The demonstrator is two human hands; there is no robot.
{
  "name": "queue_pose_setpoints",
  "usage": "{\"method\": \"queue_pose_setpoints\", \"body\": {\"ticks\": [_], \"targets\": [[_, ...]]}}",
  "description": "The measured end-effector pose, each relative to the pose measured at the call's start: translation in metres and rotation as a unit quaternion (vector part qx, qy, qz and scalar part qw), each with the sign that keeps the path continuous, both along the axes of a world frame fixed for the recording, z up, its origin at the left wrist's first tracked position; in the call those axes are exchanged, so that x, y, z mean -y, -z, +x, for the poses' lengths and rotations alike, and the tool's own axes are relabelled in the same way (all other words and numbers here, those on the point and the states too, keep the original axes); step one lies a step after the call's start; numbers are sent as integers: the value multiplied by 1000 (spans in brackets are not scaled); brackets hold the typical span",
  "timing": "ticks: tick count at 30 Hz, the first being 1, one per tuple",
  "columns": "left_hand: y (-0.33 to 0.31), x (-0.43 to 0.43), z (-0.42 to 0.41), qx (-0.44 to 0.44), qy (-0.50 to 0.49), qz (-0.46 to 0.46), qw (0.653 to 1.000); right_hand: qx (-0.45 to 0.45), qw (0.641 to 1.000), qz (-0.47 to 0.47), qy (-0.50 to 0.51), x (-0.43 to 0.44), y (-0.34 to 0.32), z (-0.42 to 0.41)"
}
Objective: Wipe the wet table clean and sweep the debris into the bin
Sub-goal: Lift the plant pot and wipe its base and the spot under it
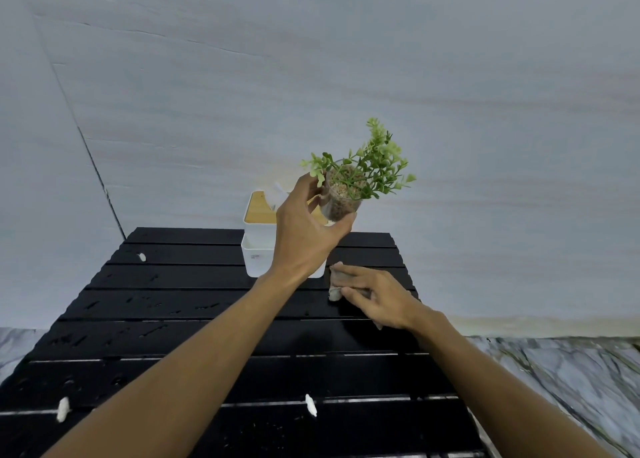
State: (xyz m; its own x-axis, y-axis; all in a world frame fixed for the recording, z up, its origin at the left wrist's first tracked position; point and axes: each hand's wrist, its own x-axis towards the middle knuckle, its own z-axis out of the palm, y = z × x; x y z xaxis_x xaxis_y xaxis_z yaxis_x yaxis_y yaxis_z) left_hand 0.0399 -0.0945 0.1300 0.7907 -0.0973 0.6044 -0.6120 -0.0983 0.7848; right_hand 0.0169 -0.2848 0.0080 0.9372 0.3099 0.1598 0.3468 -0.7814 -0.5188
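Note:
My left hand (306, 230) grips a small clear pot with a green plant (346, 194) and holds it lifted above the far edge of the black slatted table (180, 333). My right hand (375, 298) presses a crumpled grey cloth (335, 286) flat on the table's far right part, fingers spread over it. Water drops speckle the slats on the left and in the middle. White scraps of debris lie at the far left (141, 257), the near left (63, 409) and the near middle (310, 405).
A white box with a wooden lid (258, 246) stands at the table's far edge, partly behind my left hand. A pale wall rises behind the table. Marble-patterned floor (568, 371) shows to the right and at the far left.

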Motion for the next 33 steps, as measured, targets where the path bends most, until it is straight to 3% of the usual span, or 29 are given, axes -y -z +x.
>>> {"method": "queue_pose_setpoints", "body": {"ticks": [3,7,10,14,17,20,23,25,33], "targets": [[-3,-1,-2,0,-1,3,1000,8,997,45,58,0,0,-4],[-5,-2,-2,-5,-10,4,1000,20,994,-48,95,-12,6,-4],[-4,-2,-3,-14,-6,4,1000,44,996,-47,67,-12,5,-7],[0,-1,-4,-27,0,4,1000,41,999,17,18,-14,-8,-32],[6,5,-3,-35,9,11,999,-13,995,99,22,-10,-19,-51],[13,17,2,-44,15,32,998,-49,984,164,57,-1,-26,-61],[27,36,9,-68,27,39,997,0,965,209,155,6,-23,-65],[39,50,16,-91,28,43,995,61,960,174,209,9,-16,-67],[89,91,40,-165,-8,74,983,193,960,10,204,4,4,-77]]}}
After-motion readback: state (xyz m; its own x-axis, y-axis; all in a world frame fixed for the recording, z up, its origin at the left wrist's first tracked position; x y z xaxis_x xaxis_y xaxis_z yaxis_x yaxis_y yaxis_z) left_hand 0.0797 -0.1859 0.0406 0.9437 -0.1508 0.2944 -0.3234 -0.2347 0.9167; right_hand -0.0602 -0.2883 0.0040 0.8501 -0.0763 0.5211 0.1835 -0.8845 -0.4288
